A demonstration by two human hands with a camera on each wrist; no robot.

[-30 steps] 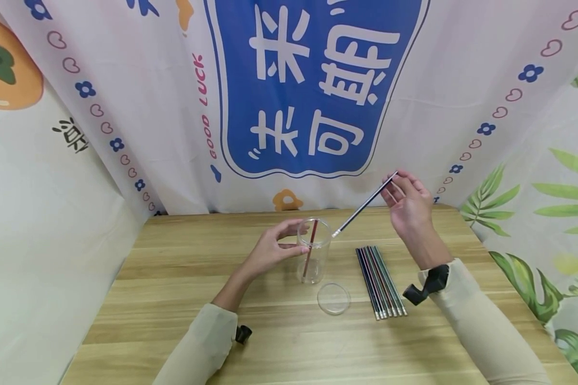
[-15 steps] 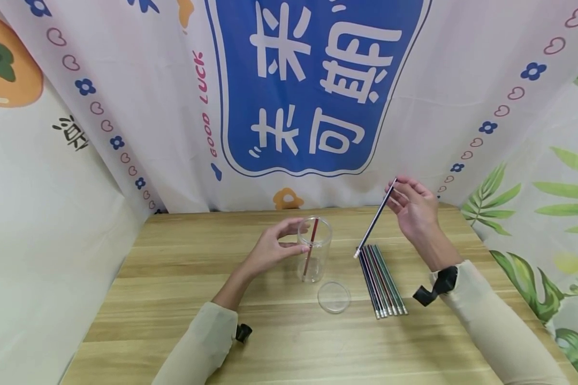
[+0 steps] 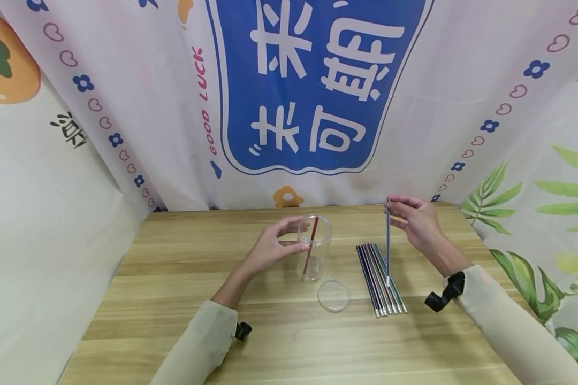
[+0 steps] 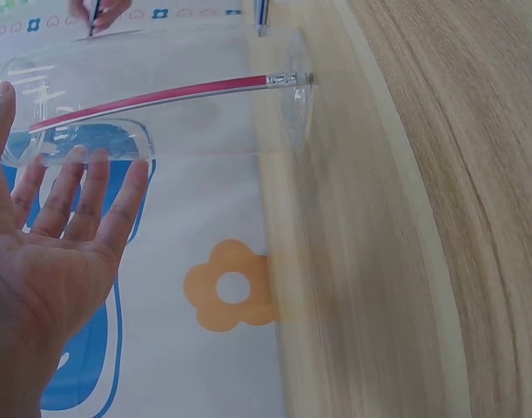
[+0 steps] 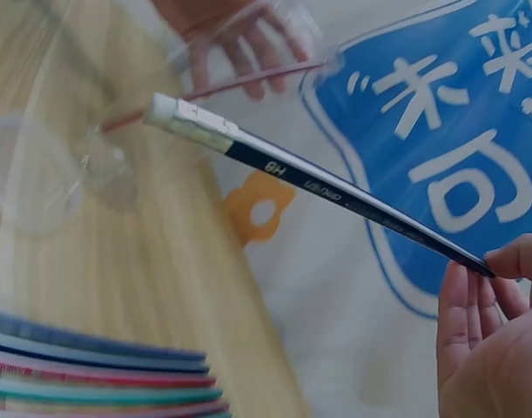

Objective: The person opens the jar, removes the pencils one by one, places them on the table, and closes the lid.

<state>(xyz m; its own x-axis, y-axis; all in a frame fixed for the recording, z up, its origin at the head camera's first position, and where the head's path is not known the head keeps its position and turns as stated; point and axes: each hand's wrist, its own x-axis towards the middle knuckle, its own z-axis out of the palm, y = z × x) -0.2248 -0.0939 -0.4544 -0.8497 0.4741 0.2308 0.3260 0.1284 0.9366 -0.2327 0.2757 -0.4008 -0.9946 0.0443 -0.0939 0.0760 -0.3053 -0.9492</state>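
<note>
My left hand (image 3: pixel 273 244) holds a clear plastic jar (image 3: pixel 321 258) upright near its rim, thumb on one side and fingers on the other. Inside leans a red pencil (image 4: pixel 187 91), its eraser end at the jar's bottom. Between thumb and fingertips, my right hand (image 3: pixel 418 218) pinches a dark blue pencil (image 5: pixel 335 192) by its end, with the white eraser hanging downward. In the head view that eraser overlaps a row of several pencils (image 3: pixel 377 278) on the table; whether it touches them I cannot tell.
A round clear lid (image 3: pixel 334 295) lies flat on the wooden table (image 3: pixel 289 342), in front of the jar and left of the pencil row. A printed curtain (image 3: pixel 173 133) hangs behind the table's far edge.
My right hand has moved right and lower, bringing the dark blue pencil from beside the jar to over the pencil row. It has swung from slanted to nearly upright. The left hand stays put.
</note>
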